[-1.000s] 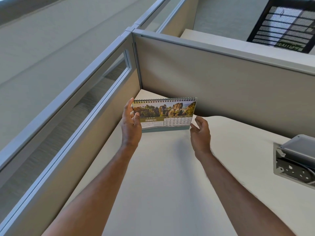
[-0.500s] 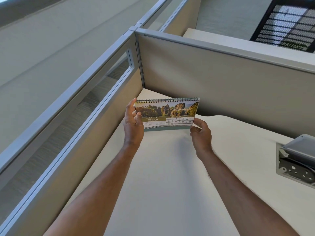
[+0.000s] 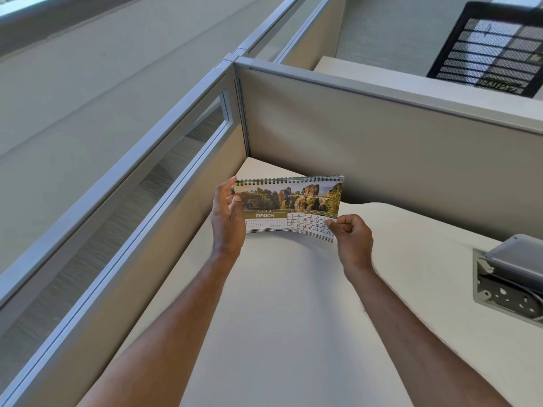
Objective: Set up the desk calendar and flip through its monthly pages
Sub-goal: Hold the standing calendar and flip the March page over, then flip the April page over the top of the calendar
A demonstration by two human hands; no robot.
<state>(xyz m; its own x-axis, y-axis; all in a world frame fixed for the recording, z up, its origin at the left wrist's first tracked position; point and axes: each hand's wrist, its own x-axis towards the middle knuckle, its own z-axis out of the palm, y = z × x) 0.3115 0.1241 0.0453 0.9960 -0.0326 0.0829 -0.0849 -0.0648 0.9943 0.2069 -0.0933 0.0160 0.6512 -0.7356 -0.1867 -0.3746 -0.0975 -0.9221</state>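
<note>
March page begins to lift at its lower right corner

Since the earlier frame, the right hand [image 3: 351, 240] has closed on the lower right corner of the March page, where before it was only reaching toward it with loose fingers; the page now bows a little away from the pages behind. Its fingers are narrow, thumb on the front of the sheet, pinching that corner. The left hand [image 3: 227, 217] has stayed at the left edge of the desk calendar [image 3: 289, 205], with its fingers narrow around that edge, the thumb in front and the others going behind, where I cannot see them.

The calendar is held upright in the air above the far part of the counter [image 3: 293, 304], close to the corner where the two partition walls [image 3: 382, 148] meet, with the spiral binding on top.

To do this step well, I judge that the right hand should carry only one sheet up and over the spiral in a smooth arc, while the left hand keeps the body steady and holds it below the rings. A pull to the side could tear the punched holes.

On the right a grey cable box [image 3: 511, 277] is set into the counter, well apart from the hands. A black mesh chair back [image 3: 496, 45] shows beyond the far wall. Nothing stands in the way of the page
</note>
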